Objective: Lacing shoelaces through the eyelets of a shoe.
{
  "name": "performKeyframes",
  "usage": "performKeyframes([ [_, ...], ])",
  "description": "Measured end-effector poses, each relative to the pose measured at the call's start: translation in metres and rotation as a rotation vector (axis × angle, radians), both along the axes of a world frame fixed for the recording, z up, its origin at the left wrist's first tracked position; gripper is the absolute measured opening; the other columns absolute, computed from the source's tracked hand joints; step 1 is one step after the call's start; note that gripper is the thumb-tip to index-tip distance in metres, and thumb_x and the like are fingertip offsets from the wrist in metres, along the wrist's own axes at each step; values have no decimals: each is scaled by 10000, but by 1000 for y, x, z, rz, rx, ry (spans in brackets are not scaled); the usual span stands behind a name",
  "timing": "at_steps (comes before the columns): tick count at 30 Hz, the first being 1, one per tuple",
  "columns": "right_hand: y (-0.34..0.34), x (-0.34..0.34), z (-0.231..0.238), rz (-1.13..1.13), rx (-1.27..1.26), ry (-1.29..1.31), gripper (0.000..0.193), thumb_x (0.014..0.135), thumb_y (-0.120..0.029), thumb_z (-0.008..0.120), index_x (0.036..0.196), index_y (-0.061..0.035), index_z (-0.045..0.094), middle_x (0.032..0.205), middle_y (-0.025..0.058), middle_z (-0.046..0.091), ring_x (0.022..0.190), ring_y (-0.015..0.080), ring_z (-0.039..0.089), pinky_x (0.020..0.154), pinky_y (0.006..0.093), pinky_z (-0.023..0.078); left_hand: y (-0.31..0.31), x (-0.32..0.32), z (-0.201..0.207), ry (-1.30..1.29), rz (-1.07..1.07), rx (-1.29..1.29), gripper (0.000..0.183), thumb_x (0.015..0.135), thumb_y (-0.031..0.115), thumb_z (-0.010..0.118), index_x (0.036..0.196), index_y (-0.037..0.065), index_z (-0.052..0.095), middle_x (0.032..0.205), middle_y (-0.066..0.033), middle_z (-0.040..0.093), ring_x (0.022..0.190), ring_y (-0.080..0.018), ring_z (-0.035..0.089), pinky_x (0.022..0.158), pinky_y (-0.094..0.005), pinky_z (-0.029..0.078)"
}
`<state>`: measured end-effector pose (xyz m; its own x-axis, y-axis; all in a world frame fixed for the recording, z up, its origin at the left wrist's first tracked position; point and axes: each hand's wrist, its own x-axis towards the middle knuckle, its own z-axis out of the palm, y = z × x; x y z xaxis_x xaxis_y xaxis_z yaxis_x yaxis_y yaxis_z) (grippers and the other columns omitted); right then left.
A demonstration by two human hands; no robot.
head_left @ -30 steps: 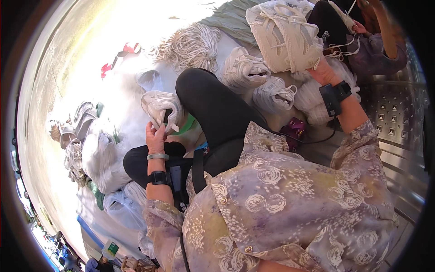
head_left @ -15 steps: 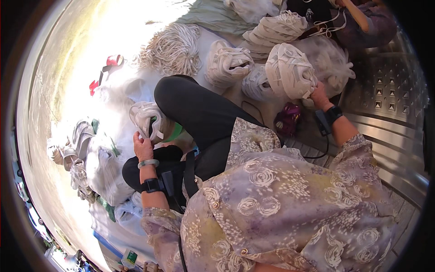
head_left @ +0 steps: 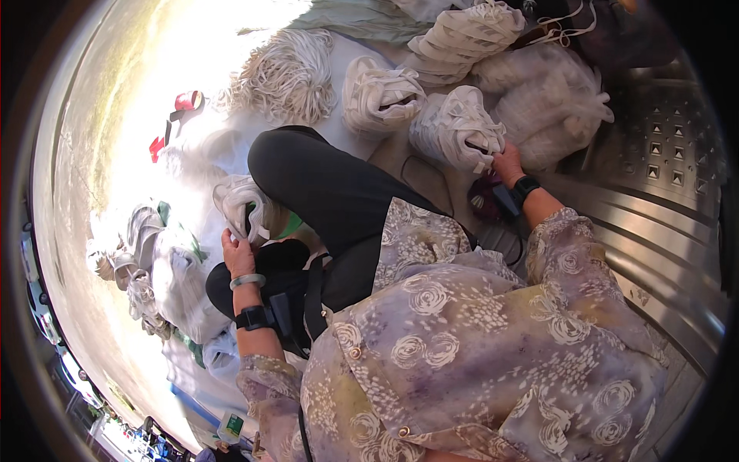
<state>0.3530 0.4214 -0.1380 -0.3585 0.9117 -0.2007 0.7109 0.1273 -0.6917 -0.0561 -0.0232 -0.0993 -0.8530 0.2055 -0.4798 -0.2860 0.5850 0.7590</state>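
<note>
The right hand (head_left: 508, 165) has come down with its white shoe stack (head_left: 456, 127), which is now right of the black knee (head_left: 286, 158). I see it pinching the stack's near end, maybe so it won't tip. Left of the knee, the left hand (head_left: 238, 253) grips a pale shoe (head_left: 234, 200) by its edge, probably to keep it steady.

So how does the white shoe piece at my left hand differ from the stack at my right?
The shoe piece looks smaller; the stack looks bulkier, with nested layers. The shoe piece sits left of the raised knee; the stack sits right of it, beside a translucent bag. A green thing shows next to the shoe piece, none next to the stack. Both are whitish with dark openings.
</note>
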Motion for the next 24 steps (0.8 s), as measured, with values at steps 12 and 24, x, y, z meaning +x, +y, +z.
performKeyframes([
  [12,28,-50,15,77,-65,-380,343,757,-127,488,1091,-48,501,1073,238,566,1038,409,501,861,435,410,6,-6,9,-56,-66,16,511,789,89,493,1281,68,353,906,-78,609,584,-95,528,459,-216,415],
  [24,79,-2,-30,329,-139,-257,449,729,-283,635,1090,-26,559,987,139,623,906,216,597,792,300,458,27,22,38,543,-259,-303,486,731,186,585,1185,42,485,1086,-206,565,981,-363,550,863,-384,426],
])
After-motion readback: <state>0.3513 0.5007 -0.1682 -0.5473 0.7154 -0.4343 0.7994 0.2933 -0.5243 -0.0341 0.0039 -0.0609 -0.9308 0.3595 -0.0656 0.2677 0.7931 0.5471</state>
